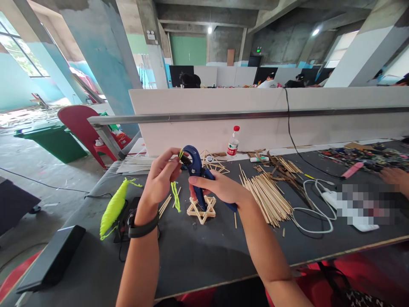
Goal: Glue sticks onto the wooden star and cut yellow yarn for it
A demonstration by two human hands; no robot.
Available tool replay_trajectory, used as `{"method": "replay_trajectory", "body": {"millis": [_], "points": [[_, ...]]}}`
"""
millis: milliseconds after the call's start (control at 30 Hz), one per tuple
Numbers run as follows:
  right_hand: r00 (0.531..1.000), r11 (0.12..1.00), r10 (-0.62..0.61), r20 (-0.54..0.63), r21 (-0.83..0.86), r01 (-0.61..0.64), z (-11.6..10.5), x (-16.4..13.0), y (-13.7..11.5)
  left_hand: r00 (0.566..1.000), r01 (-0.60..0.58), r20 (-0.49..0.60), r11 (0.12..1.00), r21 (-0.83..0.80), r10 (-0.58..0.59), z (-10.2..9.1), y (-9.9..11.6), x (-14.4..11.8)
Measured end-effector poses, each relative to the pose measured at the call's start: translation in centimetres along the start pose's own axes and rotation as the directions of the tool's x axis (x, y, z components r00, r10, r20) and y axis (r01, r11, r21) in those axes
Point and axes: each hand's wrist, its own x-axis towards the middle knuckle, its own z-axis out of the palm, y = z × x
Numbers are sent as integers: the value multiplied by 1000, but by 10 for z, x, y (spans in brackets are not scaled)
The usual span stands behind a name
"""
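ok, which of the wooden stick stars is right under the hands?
The flat six-pointed wooden stick star, directly below the right hand; the other stick frame sits farther back.

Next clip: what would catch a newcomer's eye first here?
At centre, the right hand grips a blue cutter while the left hand holds a neon yellow-green cord at its head. Under them, on the dark table, lies a star of wooden sticks, with a pile of loose sticks to its right and a neon cord spool to its left.
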Motion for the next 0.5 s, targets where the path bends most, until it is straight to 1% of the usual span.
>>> {"method": "replay_trajectory", "body": {"millis": [100,267,400,500], "points": [[1000,1000,6,-5,12,-6,2,1,-2,999,-16,-36,1000,-4,16,4,1,0],[999,999,-44,11,6,44,2,4,0,1000,-15,-26,1000,-15,15,8,1,-2],[997,995,-80,2,64,79,1,6,3,999,4,-34,999,-41,-5,10,-2,-1],[994,989,-110,-21,93,111,-1,6,6,999,-4,-41,1000,-23,3,11,-4,1]]}}
